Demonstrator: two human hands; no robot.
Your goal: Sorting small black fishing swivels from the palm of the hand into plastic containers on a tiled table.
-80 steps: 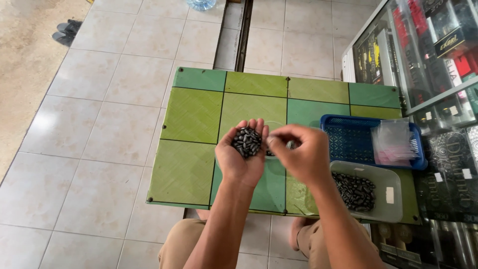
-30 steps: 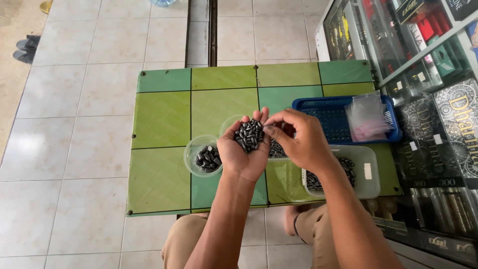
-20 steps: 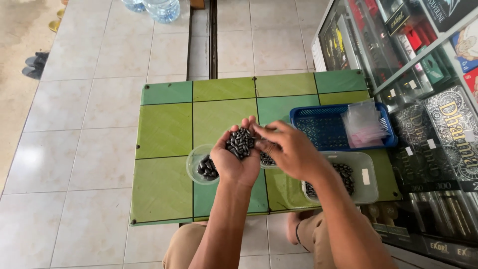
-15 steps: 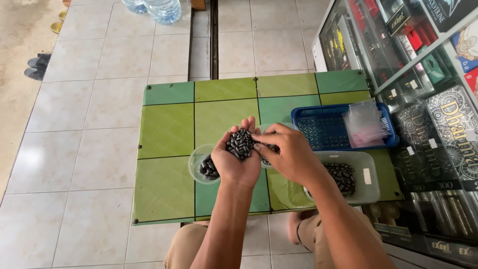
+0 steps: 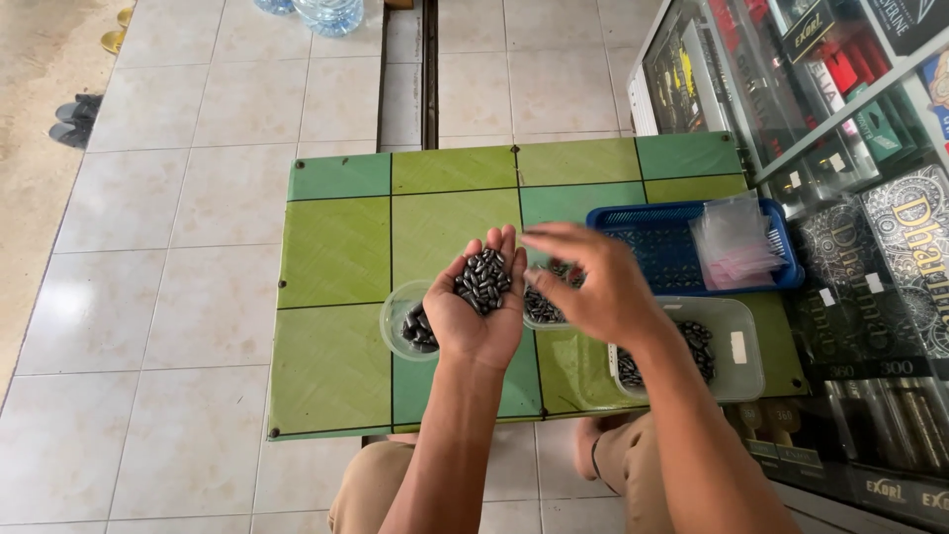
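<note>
L hand point(image 5: 476, 314) is palm-up & cupped over the counter point(image 5: 336, 267), open, carrying a heap of small dark grey pellets point(image 5: 483, 279) in the palm. No fingers curled over them; they just lie in the hollow.

R hand point(image 5: 593, 287) hovers just right of the heap, back of hand to camera, fingers stretched left toward L fingertips. Motion-blurred at the tips, so can't tell if it pinches a pellet or is loose.

Under/beside L hand: a clear round cup point(image 5: 407, 321) on the counter w/ a few of the same pellets inside, partly hidden by the L palm. A 2nd clear cup point(image 5: 543, 307) sits between the two hands, also w/ pellets, mostly covered by R hand.

Near R forearm, at the counter's near-right corner: clear rectangular tub point(image 5: 736, 346) w/ a big lot of the same pellets. Behind it, touching or just beside, a blue plastic basket point(image 5: 662, 247) holding a stack of small clear plastic bags point(image 5: 733, 242), some pinkish.

Counter is a low one w/ green & yellow-green squares, standing on a pale tiled floor point(image 5: 198, 148). Glass display cabinet point(image 5: 791, 109) w/ boxed goods at right. Person's knees in tan trousers point(image 5: 366, 485) show below the counter edge. Dark sandals point(image 5: 77, 107) far left, water bottles point(image 5: 326, 12) at top edge.
</note>
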